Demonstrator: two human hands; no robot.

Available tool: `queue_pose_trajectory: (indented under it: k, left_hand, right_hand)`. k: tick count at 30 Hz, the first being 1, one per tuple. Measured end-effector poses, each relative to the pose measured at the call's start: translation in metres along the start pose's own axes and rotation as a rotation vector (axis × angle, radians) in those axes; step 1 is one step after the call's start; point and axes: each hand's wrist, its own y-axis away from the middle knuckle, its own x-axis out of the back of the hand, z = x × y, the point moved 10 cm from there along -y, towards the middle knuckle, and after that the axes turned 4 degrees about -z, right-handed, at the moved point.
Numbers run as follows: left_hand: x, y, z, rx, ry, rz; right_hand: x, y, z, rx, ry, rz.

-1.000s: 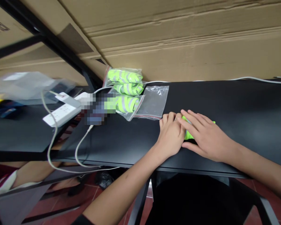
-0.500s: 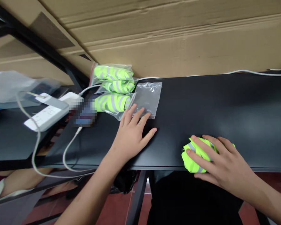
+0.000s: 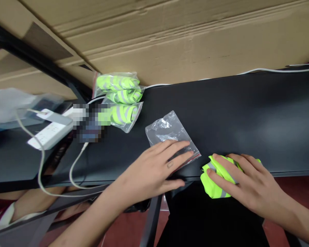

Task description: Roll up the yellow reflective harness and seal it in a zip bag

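Note:
My left hand (image 3: 162, 164) lies on a flat, clear zip bag (image 3: 164, 128) with a red seal strip, its fingers stretched out and slightly apart. That bag rests at an angle on the black table. Nearer the right, my right hand (image 3: 244, 181) curls over a folded bundle of neon-yellow reflective vest (image 3: 213, 185) with grey stripes. The bundle sits at the table's front edge and partly overhangs it; my palm hides its right side. Several bagged reflective bundles (image 3: 123, 115) are piled at the back left.
A white power strip (image 3: 50, 132) with a plugged-in adapter and looping white cable stands left, beside a blurred-out patch. Cardboard (image 3: 170, 44) walls the back of the black table (image 3: 234, 113). Another person's arm (image 3: 33, 206) shows at lower left.
My left hand has moved right and toward me, and the clear bag has slid and turned with it, away from the bagged bundles. My right hand stays on the vest bundle.

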Motion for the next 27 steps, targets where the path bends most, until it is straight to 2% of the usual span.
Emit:
queue_pose_trajectory:
  k: [4,9,17,21,27]
  left_hand:
    - [-0.009,-0.015,0.002,-0.176,-0.051,-0.161]
    - [-0.024,-0.022,0.005,-0.235,-0.033,-0.307]
    - [-0.025,-0.02,-0.007,-0.263,-0.05,-0.364]
    - [-0.025,-0.018,-0.005,-0.196,-0.07,-0.289]
    - [-0.026,-0.018,0.006,0.111,-0.144,-0.071]
  right_hand:
    - [-0.001,0.003,-0.002,0.026,0.032,0.015]
    - [0.007,0.008,0.002,0.031,0.005,0.081]
    - [0.012,0.012,-0.002,0.007,-0.021,0.095]
    - [0.014,0.013,-0.007,0.015,-0.027,0.129]
    - [0.012,0.009,-0.001,-0.02,-0.036,0.122]
